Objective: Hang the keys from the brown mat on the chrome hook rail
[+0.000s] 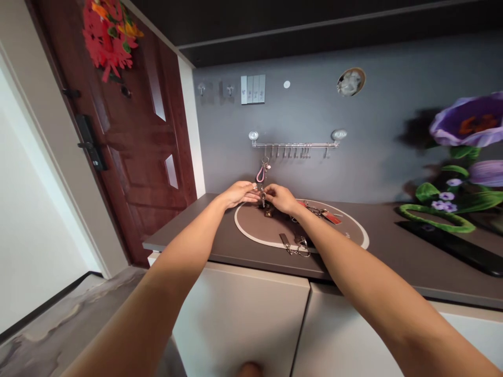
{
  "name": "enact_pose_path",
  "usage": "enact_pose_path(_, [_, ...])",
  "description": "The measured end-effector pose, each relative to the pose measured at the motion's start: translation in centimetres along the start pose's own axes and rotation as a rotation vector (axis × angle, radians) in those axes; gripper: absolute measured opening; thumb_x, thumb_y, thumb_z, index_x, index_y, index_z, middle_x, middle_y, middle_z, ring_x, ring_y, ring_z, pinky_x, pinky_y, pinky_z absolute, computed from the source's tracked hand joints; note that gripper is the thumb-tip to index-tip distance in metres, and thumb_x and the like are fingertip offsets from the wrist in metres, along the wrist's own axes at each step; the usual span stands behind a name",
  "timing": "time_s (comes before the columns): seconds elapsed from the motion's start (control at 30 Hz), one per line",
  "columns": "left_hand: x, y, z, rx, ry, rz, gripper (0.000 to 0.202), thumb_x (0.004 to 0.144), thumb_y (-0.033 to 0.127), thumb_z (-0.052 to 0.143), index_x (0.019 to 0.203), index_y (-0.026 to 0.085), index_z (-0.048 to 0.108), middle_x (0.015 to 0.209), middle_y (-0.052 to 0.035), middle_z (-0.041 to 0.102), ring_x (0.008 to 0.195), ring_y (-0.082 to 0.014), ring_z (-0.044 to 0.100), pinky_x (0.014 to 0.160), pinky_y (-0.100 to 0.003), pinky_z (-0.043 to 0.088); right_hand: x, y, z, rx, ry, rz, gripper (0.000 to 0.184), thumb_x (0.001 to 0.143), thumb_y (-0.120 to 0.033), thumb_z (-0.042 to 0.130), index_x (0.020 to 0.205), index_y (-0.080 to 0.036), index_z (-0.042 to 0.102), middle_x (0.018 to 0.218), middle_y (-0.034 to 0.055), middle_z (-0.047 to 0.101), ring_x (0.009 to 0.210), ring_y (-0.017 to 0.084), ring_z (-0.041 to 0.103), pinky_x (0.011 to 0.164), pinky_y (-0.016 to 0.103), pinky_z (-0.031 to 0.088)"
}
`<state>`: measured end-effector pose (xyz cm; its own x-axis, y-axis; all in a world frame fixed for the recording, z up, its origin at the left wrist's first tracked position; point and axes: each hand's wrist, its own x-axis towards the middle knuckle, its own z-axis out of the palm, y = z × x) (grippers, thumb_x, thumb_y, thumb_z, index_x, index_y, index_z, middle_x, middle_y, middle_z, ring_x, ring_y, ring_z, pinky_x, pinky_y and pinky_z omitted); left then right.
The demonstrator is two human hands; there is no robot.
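A keychain with a pink-edged strap loop (260, 174) and a small charm hangs below the left end of the hook rail. Metal keys (263, 197) dangle under it, between my two hands. My left hand (239, 193) comes from the left, its thumb and fingers closed on the keys' edge. From the right, my right hand (281, 198) pinches the same keys with thumb and forefinger. Below them, an oval mat (251, 230) carries a red key tag (332, 217) with keys and a dark key fob with rings (285, 241). My right forearm hides part of the mat.
The metal hook rail (296, 145) is fixed to the grey wall above the counter (220, 241). Purple artificial flowers (467, 125) and a long black object (451, 246) stand at the right. A dark red door (137, 131) is on the left, and a shelf (314, 31) overhangs.
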<state>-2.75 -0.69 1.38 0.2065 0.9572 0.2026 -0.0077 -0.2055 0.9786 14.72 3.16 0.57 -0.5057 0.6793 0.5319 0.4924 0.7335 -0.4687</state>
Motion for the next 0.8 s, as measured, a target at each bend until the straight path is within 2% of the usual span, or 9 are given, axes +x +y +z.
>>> enact_pose_path(0.13, [0.0,0.1,0.0,-0.069,0.001,0.017,0.02,0.082,0.03,0.05,0.083,0.01,0.052,0.079,-0.0094,0.064,0.071,-0.0134,0.062,0.08,-0.036,0.048,0.2,-0.1,0.0,0.156,0.115,-0.007,0.018,0.075,-0.02,0.048,0.093,-0.018,0.05,0.084,0.0007,0.062,0.074,0.01,0.055,0.071,0.024,0.041])
enact_pose_path(0.3, [0.2,0.1,-0.2,-0.098,0.02,0.031,0.02,0.082,0.029,0.05,0.086,0.01,0.054,0.077,-0.0091,0.064,0.071,-0.0126,0.062,0.081,-0.035,0.048,-0.3,-1.4,-0.5,0.252,0.09,-0.035,0.016,0.075,-0.026,0.045,0.088,-0.018,0.051,0.085,0.0002,0.06,0.075,0.011,0.054,0.073,0.025,0.041])
enact_pose_path(0.47, [0.2,-0.1,-0.2,-0.109,0.005,0.035,0.021,0.081,0.029,0.052,0.086,0.009,0.055,0.077,-0.0101,0.065,0.072,-0.0132,0.063,0.081,-0.035,0.048,-0.7,-2.3,-0.8,0.195,0.055,-0.105,0.017,0.076,-0.028,0.044,0.085,-0.019,0.055,0.087,0.0009,0.06,0.08,0.012,0.053,0.076,0.026,0.039])
enact_pose_path(0.8, [0.0,0.1,0.1,-0.102,0.004,0.038,0.02,0.082,0.028,0.051,0.084,0.008,0.055,0.077,-0.0111,0.066,0.072,-0.0141,0.064,0.081,-0.036,0.048,-0.2,-1.3,-0.4,0.085,0.11,-0.187,0.013,0.071,-0.029,0.055,0.076,-0.017,0.057,0.081,0.0016,0.055,0.075,0.011,0.052,0.074,0.025,0.04])
